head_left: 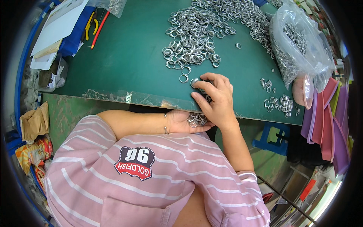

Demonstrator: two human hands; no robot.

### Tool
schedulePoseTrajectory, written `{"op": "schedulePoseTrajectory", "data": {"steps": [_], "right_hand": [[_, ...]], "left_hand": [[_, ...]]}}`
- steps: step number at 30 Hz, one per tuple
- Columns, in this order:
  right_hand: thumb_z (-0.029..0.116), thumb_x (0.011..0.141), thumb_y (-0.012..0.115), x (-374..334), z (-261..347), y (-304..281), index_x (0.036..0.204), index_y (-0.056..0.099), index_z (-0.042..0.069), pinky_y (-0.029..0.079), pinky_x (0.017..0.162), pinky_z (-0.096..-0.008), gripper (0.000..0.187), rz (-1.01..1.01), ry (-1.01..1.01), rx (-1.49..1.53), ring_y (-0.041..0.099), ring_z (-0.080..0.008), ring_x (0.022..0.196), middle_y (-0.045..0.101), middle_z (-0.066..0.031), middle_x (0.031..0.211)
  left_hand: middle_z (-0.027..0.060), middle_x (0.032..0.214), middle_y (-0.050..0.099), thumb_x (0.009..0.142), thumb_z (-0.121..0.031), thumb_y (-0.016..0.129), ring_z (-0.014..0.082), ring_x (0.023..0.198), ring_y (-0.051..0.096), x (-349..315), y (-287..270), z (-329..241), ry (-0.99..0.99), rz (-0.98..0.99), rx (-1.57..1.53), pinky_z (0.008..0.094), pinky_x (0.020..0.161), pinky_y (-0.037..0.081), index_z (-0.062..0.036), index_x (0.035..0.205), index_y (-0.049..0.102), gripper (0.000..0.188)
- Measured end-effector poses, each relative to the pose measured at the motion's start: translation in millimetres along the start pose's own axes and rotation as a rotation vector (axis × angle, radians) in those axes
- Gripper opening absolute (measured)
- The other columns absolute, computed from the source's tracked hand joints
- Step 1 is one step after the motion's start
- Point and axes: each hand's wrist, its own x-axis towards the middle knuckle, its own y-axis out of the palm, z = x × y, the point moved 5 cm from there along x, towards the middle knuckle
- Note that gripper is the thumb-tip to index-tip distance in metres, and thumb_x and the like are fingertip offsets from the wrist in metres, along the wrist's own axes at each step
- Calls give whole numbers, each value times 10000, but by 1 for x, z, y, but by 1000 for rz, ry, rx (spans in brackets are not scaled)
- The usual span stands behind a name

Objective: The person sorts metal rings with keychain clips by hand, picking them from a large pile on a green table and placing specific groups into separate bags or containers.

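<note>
Below the front edge of the green table, my left hand (pixel 179 122) lies palm up and cupped around a small heap of silver metal rings (pixel 196 119). My right hand (pixel 220 99) is just above that edge, its fingers curled over a silver ring (pixel 194 83) at the fingertips. More ring metal shows between its thumb and fingers, partly hidden. Two loose rings (pixel 184 78) lie on the table just left of these fingertips. Beyond them spreads a large pile of similar rings (pixel 193 47).
At right stand a clear plastic bag (pixel 289 41) full of rings and a pink cup (pixel 303 90). Small metal pieces (pixel 281 104) are grouped by the right corner. Yellow-handled pliers (pixel 90 26) and a red pen-like tool (pixel 100 30) lie at far left. A blue stool (pixel 271 138) stands below.
</note>
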Motion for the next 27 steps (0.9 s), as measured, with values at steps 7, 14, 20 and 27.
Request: {"op": "schedulePoseTrajectory", "data": {"steps": [7, 14, 20, 27], "right_hand": [[204, 718, 770, 10, 10, 5, 1033, 685, 153, 386, 905, -424, 331, -26, -16, 91, 526, -282, 1074, 601, -44, 1110], [165, 756, 723, -2, 18, 12, 1000, 663, 93, 398, 880, -424, 261, 156, -92, 156, 538, -285, 1042, 603, -55, 1071], [74, 737, 727, -37, 38, 7, 953, 652, 51, 431, 863, -410, 231, 275, -256, 366, 567, -311, 994, 611, -101, 1057], [-21, 756, 646, 11, 29, 14, 954, 647, -10, 481, 897, -417, 199, 37, -193, 141, 586, -341, 1021, 611, -140, 1072]], "left_hand": [[143, 1236, 605, 1018, -361, 423, 278, 1141, 597, -1, -8, -1, 2, 28, 12, 463, 1021, 483, -54, 1253, 537, 403], [126, 1272, 570, 1015, -372, 398, 253, 1170, 569, -11, -7, -1, -8, 37, -63, 460, 1028, 469, -80, 1254, 520, 397], [159, 1275, 550, 1027, -284, 362, 264, 1175, 554, -22, -6, -2, -90, 288, -119, 439, 1046, 449, -42, 1248, 503, 357], [219, 1340, 517, 1034, -304, 359, 328, 1255, 508, -19, 2, 0, -39, 192, -134, 489, 1083, 409, 3, 1326, 454, 434]]}}
